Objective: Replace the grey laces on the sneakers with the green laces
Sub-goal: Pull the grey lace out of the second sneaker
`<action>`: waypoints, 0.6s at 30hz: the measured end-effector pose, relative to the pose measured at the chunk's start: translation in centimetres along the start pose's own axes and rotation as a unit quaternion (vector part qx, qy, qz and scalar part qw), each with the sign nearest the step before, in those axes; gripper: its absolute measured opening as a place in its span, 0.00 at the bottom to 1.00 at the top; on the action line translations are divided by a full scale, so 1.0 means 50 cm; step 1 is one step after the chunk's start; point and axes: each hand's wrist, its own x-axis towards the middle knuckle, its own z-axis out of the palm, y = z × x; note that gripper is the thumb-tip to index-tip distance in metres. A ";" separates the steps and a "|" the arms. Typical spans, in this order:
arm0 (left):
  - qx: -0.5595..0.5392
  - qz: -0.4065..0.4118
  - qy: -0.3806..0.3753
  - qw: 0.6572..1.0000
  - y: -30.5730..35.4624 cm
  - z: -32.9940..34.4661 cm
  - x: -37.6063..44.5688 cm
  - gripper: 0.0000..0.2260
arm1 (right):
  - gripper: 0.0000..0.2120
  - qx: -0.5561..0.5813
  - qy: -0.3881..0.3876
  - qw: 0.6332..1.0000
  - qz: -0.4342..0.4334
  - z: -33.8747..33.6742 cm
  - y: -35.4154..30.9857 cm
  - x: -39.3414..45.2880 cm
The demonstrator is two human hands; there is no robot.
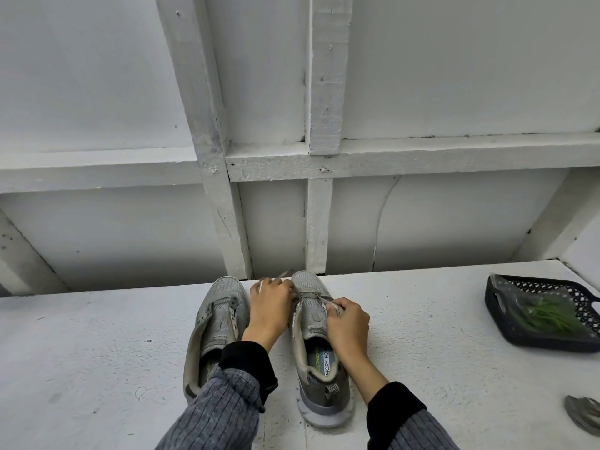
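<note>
1. Two grey sneakers stand side by side on a white table [97, 352], toes pointing away from the person toward the white panelled wall [97, 92], heels nearest the camera. Long axes run near to far, roughly parallel.
2. Left sneaker [216, 323]: eyelets look bare, no lace visible; its heel is partly covered by the left sleeve [224, 407].
3. Right sneaker [313, 345]: a grey lace [319, 297] is threaded only across the eyelets nearest the toe; the insole print is visible in the opening.
4. Left hand [269, 308]: it lies between the two shoes, back of the hand up, fingers curled at the toe end of the right sneaker, gripping the grey lace; a lace end sticks out beyond the fingers toward the wall.
5. Right hand [347, 323]: over the outer side of the right sneaker, knuckles up, fingers curled, thumb and forefinger pinching the grey lace at the eyelet row.
6. Both forearms reach forward from the bottom edge, in grey ribbed sleeves with black cuffs.
7. Dark basket [496, 306] sits at the right of the table, well apart from the shoes; green laces [548, 315] lie in it in a clear bag.
8. Grey bundle [582, 414] at the right edge, near the table front; looks like a coiled lace, cannot tell for sure.
</note>
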 end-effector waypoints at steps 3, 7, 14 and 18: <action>-0.003 -0.014 0.008 1.000 -0.004 0.006 0.002 0.11 | 0.06 -0.001 0.002 1.000 -0.002 0.000 0.001 0.001; -0.189 -0.078 0.048 0.978 -0.008 0.012 -0.002 0.08 | 0.06 0.004 0.002 1.000 -0.006 -0.003 0.000 -0.001; -0.574 -0.209 0.166 0.774 0.020 -0.067 0.000 0.07 | 0.07 0.014 0.005 1.000 -0.004 -0.005 0.002 -0.002; -0.533 -0.176 0.221 0.798 0.012 -0.088 0.007 0.09 | 0.07 0.010 0.008 1.000 -0.006 -0.003 0.002 -0.002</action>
